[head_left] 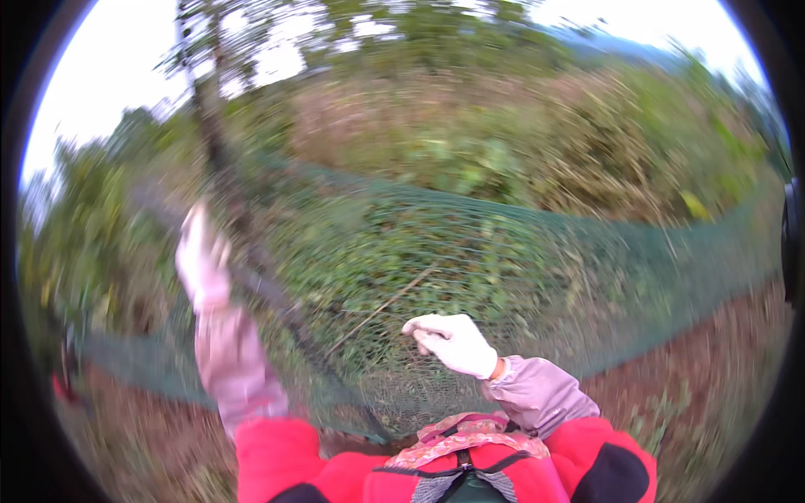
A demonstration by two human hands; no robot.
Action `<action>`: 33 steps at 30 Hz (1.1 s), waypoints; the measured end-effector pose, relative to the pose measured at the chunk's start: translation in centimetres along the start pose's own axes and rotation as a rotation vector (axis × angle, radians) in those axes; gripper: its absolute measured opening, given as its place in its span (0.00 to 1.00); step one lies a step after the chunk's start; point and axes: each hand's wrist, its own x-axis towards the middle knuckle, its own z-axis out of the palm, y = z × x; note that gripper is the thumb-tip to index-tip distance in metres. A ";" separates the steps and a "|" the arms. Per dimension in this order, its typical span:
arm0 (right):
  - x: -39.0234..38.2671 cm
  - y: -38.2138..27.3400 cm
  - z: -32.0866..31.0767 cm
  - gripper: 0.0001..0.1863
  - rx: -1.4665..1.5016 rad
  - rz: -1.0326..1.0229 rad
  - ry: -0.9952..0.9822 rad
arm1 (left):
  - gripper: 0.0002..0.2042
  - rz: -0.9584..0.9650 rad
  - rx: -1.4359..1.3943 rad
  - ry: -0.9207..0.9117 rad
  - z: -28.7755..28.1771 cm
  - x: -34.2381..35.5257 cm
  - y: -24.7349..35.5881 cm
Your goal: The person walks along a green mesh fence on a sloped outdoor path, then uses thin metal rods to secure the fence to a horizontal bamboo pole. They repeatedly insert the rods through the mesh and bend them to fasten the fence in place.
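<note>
My left hand (pixel 203 256), in a pale glove, is raised at the left before a dark slanting trunk or pole (pixel 220 163). Motion blurs its fingers, and I cannot tell whether it grips the greyish bar behind it. My right hand (pixel 446 342), in a white glove, is lower and right of centre, fingers bent toward the thumb; anything between them is too small to make out. It is in front of green mesh netting (pixel 595 277). A thin pale stick (pixel 377 310) slants just left of my right hand, across the netting.
Dense weeds and dry brush (pixel 604 142) stand behind the netting. Leafy branches (pixel 386 25) rise above, and foliage lines the left. Reddish soil (pixel 688 369) with tufts of grass runs along the netting's lower edge. A small blurred red object (pixel 63 386) is at the far left.
</note>
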 end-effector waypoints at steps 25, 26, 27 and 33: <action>-21.2 0.7 -8.9 0.11 -0.074 0.359 0.472 | 0.06 -0.905 0.023 -0.781 23.7 -33.9 -13.0; -22.3 0.5 -9.7 0.11 0.004 0.370 0.508 | 0.08 -0.924 0.001 -0.799 24.8 -34.4 -13.2; -23.3 0.3 -10.7 0.10 0.089 0.461 0.519 | 0.09 -0.946 -0.028 -0.815 26.1 -35.1 -13.4; -29.1 0.7 -16.5 0.10 -0.052 0.333 0.682 | 0.08 -0.936 -0.097 -0.901 34.5 -40.6 -14.4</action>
